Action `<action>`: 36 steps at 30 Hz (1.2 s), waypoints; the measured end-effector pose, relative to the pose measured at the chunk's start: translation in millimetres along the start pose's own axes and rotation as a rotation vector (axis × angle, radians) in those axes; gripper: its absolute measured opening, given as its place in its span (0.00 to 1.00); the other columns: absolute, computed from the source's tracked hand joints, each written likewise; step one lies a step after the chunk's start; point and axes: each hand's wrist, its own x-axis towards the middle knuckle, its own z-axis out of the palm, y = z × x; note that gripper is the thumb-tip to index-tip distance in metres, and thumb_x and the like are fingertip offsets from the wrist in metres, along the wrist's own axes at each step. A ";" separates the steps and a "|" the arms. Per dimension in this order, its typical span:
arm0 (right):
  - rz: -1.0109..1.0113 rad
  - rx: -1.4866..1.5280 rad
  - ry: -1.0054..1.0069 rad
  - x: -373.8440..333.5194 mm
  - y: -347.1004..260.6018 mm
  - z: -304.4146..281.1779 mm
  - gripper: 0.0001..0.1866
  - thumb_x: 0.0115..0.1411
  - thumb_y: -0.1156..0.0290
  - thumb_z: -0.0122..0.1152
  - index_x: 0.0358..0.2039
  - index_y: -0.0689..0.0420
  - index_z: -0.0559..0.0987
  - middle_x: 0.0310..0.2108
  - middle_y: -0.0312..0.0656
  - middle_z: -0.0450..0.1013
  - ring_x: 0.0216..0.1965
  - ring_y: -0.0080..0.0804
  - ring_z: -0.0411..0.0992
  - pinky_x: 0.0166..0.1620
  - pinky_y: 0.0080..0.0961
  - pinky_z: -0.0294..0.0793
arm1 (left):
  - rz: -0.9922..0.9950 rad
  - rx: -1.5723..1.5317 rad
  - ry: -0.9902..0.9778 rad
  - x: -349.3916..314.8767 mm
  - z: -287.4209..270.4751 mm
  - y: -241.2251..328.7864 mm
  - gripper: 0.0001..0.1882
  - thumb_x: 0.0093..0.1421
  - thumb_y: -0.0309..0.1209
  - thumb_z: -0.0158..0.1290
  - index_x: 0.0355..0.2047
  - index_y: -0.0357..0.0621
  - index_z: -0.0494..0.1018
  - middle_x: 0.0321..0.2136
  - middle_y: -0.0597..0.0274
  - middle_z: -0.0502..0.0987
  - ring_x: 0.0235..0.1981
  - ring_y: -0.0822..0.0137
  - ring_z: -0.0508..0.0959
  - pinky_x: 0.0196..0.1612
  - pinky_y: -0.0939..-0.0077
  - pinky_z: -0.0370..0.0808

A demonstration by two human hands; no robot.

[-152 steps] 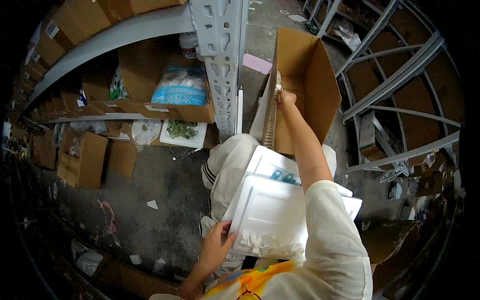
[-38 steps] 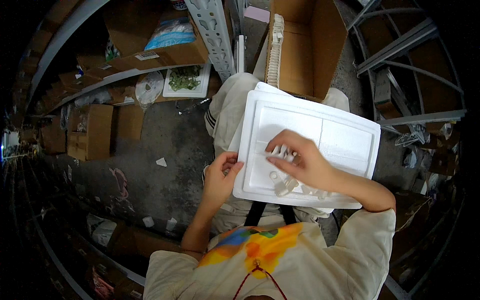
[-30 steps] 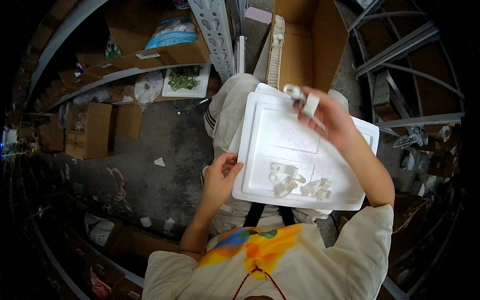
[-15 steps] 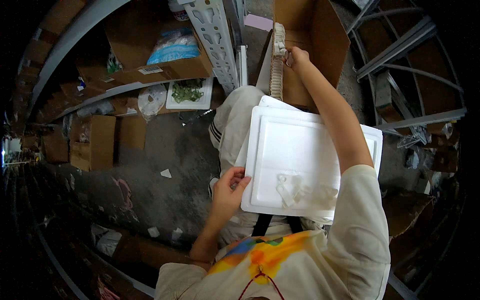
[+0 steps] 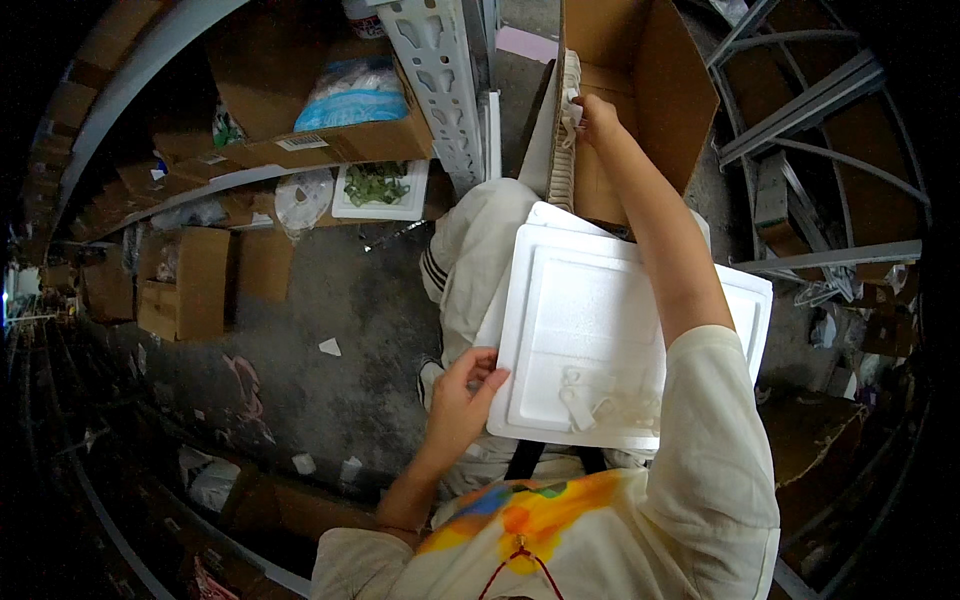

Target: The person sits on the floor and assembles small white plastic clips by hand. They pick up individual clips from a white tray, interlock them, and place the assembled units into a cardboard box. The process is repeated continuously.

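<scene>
A white foam tray [image 5: 590,300] lies across my lap, with a few small whitish translucent plastic pieces [image 5: 577,400] near its lower edge. My left hand [image 5: 462,405] grips the tray's left edge, thumb near the rim and fingers partly hidden. Stretched forward, my right hand [image 5: 598,120] is closed at the left wall of an open cardboard box [image 5: 650,110]. It pinches a small white plastic piece [image 5: 571,125] beside a row of similar off-white pieces [image 5: 562,178] packed along that wall. Its fingertips are partly hidden. More white foam shows beneath the tray.
At the left stands a shelf with a perforated metal post [image 5: 432,70] and a carton with a blue-and-white bag [image 5: 352,95]. Below are a white tray of green pieces [image 5: 376,190] and a cardboard box [image 5: 185,285]. Metal racking [image 5: 810,110] stands at the right. Scraps litter the floor.
My right hand has shifted slightly toward me along the row, and a white piece now shows at its fingertips. The view has shifted slightly; my left hand stays on the tray's edge.
</scene>
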 end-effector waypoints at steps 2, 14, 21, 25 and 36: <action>0.021 0.052 -0.022 -9.4 -4.1 -4.4 0.14 0.49 0.74 0.45 0.37 0.65 0.68 0.35 0.49 0.67 0.34 0.42 0.67 0.33 0.40 0.69 | -0.003 0.013 -0.015 2.3 0.5 1.6 0.12 0.51 0.27 0.50 0.35 0.33 0.67 0.27 0.58 0.73 0.27 0.73 0.71 0.29 0.83 0.69; 0.069 0.050 -0.145 -49.1 -20.4 -16.4 0.19 0.51 0.70 0.40 0.44 0.62 0.66 0.44 0.51 0.63 0.43 0.46 0.63 0.45 0.48 0.62 | -0.003 0.054 -0.030 2.7 2.5 5.5 0.11 0.51 0.26 0.49 0.35 0.34 0.67 0.27 0.59 0.72 0.27 0.74 0.70 0.27 0.84 0.70; 0.069 -0.023 -0.128 -43.1 -16.8 -18.8 0.19 0.51 0.68 0.43 0.44 0.61 0.66 0.45 0.49 0.63 0.46 0.45 0.61 0.45 0.47 0.60 | -0.032 0.066 -0.038 2.3 3.1 9.8 0.12 0.52 0.26 0.49 0.36 0.33 0.67 0.27 0.59 0.72 0.27 0.75 0.70 0.28 0.83 0.70; -0.066 -0.272 -0.181 -36.3 -10.2 -19.0 0.17 0.48 0.69 0.48 0.39 0.63 0.69 0.38 0.47 0.67 0.39 0.41 0.66 0.39 0.39 0.65 | -0.036 0.071 -0.037 2.0 3.5 12.2 0.12 0.52 0.27 0.49 0.36 0.32 0.67 0.27 0.59 0.72 0.27 0.74 0.70 0.28 0.83 0.70; -0.187 -0.331 -0.074 -17.5 -1.0 -26.4 0.08 0.45 0.73 0.50 0.25 0.64 0.72 0.22 0.45 0.68 0.19 0.32 0.67 0.19 0.28 0.63 | -0.022 0.080 -0.038 2.6 3.0 11.7 0.11 0.52 0.26 0.50 0.35 0.33 0.67 0.27 0.60 0.72 0.27 0.75 0.70 0.28 0.84 0.70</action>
